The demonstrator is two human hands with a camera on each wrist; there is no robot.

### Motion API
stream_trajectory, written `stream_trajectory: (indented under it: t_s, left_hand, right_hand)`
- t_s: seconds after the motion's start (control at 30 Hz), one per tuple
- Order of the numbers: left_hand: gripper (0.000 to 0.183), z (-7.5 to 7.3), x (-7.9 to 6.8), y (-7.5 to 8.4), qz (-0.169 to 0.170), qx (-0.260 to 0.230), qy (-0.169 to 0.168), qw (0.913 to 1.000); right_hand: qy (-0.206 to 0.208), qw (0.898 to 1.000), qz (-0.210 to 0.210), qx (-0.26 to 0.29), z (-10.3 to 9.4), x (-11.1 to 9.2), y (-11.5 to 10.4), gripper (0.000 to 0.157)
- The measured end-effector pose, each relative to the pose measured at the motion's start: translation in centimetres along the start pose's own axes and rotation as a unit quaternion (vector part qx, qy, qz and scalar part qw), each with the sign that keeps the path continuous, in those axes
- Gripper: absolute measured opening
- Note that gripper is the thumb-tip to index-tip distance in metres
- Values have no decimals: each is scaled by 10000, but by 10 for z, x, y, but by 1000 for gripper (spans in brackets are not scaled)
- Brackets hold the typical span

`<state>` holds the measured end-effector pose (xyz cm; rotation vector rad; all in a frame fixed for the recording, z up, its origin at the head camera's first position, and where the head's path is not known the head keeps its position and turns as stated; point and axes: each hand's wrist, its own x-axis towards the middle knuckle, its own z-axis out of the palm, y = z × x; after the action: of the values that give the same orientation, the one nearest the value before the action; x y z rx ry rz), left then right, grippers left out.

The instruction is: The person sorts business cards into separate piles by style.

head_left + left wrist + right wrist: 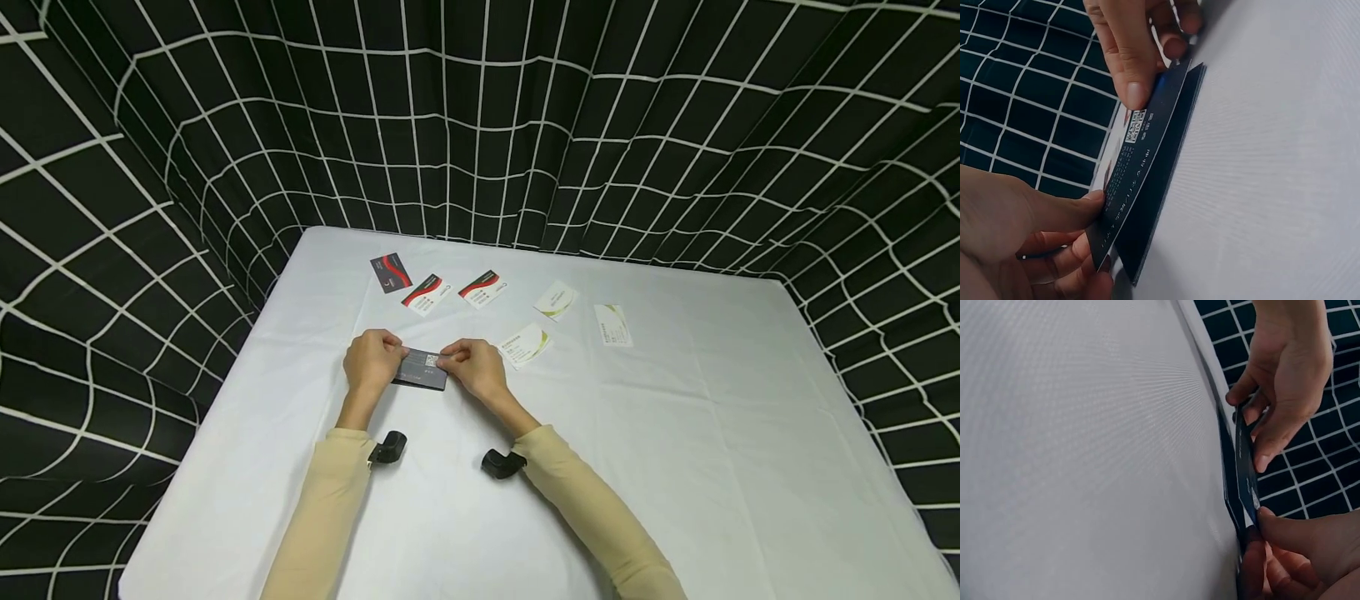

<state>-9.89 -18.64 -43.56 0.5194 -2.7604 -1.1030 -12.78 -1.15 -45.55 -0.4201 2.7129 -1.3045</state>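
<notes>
A dark folded card (422,379) with a QR code and small pale print is held just over the white table. Two dark layers show in the left wrist view, the printed upper flap (1141,165) standing apart from the lower panel (1163,181). My left hand (372,358) pinches the flap's left end between thumb and fingers. At its right end, near the QR code, my right hand (477,365) pinches it likewise. Some fingertips are hidden behind the card in the head view.
Beyond the hands lie a dark card with a red band (391,272) and two dark-red-white cards, one left (426,295), one right (482,289). White-green cards lie rightward: the nearest card (525,345), the farthest card (557,300), the rightmost card (613,325). A gridded black curtain (495,125) surrounds the table.
</notes>
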Motion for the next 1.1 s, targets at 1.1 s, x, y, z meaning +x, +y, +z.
stream_trajectory:
  t_s: [1.1]
  left_hand:
    - [20,11,-4,-3,-395,495,359,9973]
  right_hand:
    - [-15,9980,220,-595,2,2,-1,20]
